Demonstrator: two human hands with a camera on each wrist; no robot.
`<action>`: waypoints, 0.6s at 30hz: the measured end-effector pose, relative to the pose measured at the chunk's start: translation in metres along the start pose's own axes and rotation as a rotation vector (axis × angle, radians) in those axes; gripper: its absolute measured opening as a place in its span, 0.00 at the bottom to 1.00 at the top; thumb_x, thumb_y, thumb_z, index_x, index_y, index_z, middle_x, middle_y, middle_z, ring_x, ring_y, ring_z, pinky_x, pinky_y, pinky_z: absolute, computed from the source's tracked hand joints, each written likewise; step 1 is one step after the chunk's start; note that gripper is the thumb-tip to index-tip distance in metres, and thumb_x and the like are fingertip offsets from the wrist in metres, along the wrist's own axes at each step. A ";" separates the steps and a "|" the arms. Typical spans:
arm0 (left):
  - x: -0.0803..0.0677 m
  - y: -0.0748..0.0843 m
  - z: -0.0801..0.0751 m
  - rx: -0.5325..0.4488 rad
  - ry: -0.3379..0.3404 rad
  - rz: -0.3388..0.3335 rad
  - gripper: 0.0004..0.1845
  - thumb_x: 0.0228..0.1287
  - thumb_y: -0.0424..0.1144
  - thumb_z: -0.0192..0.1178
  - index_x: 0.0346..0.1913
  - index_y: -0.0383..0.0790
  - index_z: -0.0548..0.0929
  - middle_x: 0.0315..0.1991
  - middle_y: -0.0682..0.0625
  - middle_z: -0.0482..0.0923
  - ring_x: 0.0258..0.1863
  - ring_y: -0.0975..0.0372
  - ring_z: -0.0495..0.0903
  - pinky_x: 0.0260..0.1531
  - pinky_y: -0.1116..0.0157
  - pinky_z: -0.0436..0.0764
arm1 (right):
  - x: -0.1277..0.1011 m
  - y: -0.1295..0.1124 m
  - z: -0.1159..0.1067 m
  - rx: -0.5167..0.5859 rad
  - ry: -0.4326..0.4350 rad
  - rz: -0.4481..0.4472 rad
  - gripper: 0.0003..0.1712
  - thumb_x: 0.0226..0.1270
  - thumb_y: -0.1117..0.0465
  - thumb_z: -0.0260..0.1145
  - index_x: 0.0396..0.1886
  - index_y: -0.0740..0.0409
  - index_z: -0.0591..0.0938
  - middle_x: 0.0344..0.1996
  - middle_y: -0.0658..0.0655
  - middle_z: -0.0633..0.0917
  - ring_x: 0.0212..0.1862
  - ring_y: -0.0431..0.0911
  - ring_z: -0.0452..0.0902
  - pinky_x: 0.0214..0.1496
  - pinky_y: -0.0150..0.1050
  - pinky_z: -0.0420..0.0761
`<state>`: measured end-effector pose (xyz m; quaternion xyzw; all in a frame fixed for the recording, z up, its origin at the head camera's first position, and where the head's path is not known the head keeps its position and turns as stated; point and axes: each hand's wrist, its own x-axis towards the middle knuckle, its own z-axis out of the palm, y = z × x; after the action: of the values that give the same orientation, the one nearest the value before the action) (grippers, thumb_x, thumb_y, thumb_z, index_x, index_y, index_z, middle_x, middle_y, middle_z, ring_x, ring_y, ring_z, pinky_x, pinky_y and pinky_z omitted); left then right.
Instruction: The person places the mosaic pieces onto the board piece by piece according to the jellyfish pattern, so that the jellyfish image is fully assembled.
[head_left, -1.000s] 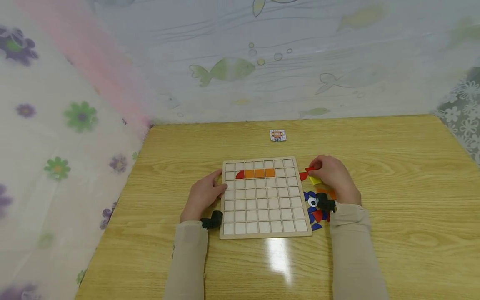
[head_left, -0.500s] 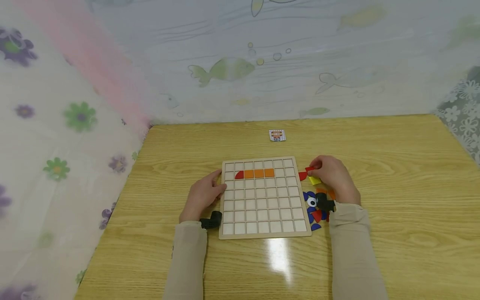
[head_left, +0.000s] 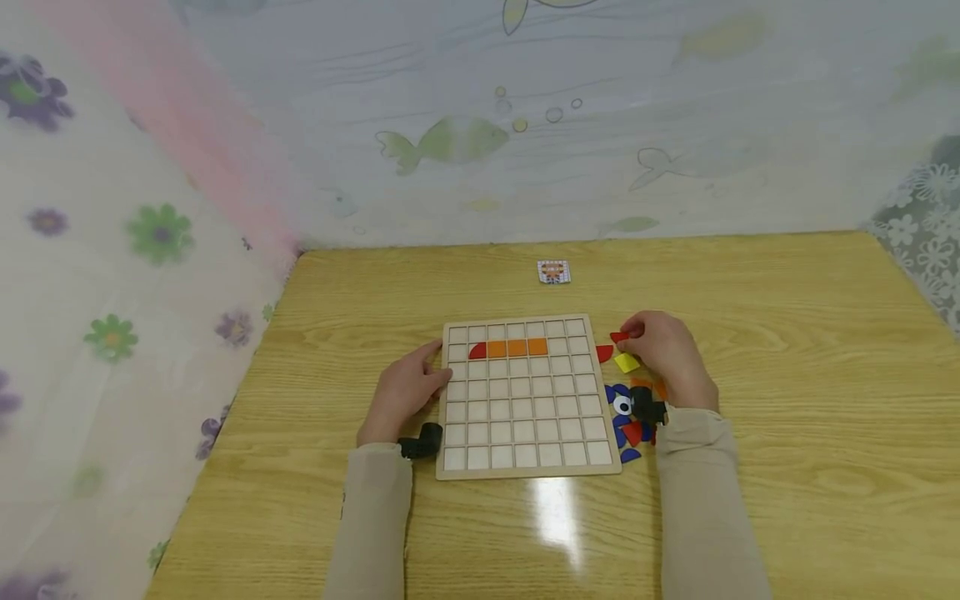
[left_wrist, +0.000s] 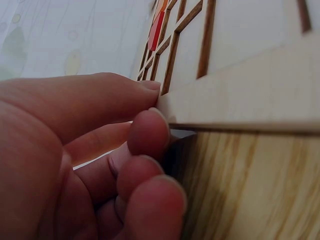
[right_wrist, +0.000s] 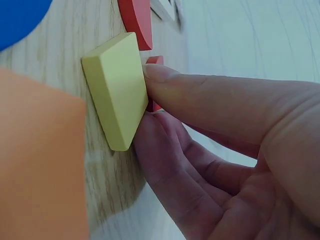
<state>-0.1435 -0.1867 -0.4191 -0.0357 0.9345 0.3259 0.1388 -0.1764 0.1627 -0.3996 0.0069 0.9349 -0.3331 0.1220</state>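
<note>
A wooden grid board (head_left: 525, 433) lies on the table, with a red quarter-round piece (head_left: 478, 351) and three orange squares (head_left: 518, 347) in its second row. My left hand (head_left: 441, 377) holds the board's left edge, thumb on top and curled fingers against the side (left_wrist: 152, 107). My right hand (head_left: 628, 335) is just right of the board and pinches a small red piece (head_left: 618, 337) between thumb and fingers (right_wrist: 148, 95). A yellow piece (right_wrist: 117, 90) lies against the thumb tip. Another red piece (head_left: 604, 352) lies beside the board.
A pile of blue, red, orange and white pieces (head_left: 628, 417) lies by the board's right edge, under my right wrist. A small pattern card (head_left: 554, 272) lies farther back. Patterned curtains close off the table at the back and left.
Almost nothing has moved. My right hand has shifted slightly, so the yellow piece shows a little more. The left hand stays on the board's edge.
</note>
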 end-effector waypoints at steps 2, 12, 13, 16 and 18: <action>0.000 0.000 0.000 -0.005 0.000 -0.001 0.30 0.60 0.48 0.55 0.66 0.54 0.61 0.23 0.53 0.76 0.16 0.62 0.74 0.20 0.65 0.71 | 0.000 -0.001 0.000 -0.003 -0.002 -0.001 0.17 0.59 0.62 0.61 0.46 0.68 0.76 0.40 0.64 0.77 0.40 0.54 0.70 0.43 0.46 0.70; 0.000 0.000 0.000 -0.002 0.006 -0.002 0.30 0.59 0.48 0.55 0.65 0.55 0.62 0.23 0.54 0.76 0.17 0.62 0.73 0.19 0.65 0.71 | 0.002 0.001 0.000 0.008 -0.010 -0.043 0.14 0.59 0.58 0.62 0.40 0.64 0.75 0.35 0.60 0.77 0.36 0.52 0.69 0.39 0.42 0.70; 0.000 0.001 0.000 0.001 0.007 0.000 0.30 0.59 0.48 0.55 0.65 0.55 0.62 0.23 0.54 0.76 0.17 0.62 0.73 0.19 0.65 0.71 | 0.003 0.002 0.000 0.010 -0.014 -0.050 0.15 0.60 0.58 0.61 0.41 0.64 0.74 0.35 0.60 0.76 0.36 0.52 0.69 0.39 0.42 0.70; 0.001 0.001 0.000 0.015 0.008 0.008 0.30 0.59 0.49 0.55 0.65 0.54 0.62 0.23 0.54 0.75 0.17 0.61 0.72 0.20 0.65 0.71 | 0.005 0.003 0.002 0.025 -0.028 -0.056 0.14 0.61 0.60 0.60 0.44 0.64 0.74 0.37 0.60 0.75 0.37 0.52 0.69 0.38 0.41 0.70; 0.001 0.000 0.000 0.029 0.010 0.011 0.30 0.59 0.49 0.55 0.65 0.54 0.62 0.22 0.54 0.75 0.17 0.61 0.72 0.20 0.65 0.71 | 0.006 0.004 0.003 0.031 -0.031 -0.055 0.15 0.61 0.61 0.59 0.46 0.63 0.73 0.37 0.61 0.75 0.37 0.52 0.68 0.38 0.41 0.70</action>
<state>-0.1446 -0.1865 -0.4193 -0.0299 0.9399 0.3131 0.1328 -0.1815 0.1631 -0.4057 -0.0219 0.9276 -0.3507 0.1270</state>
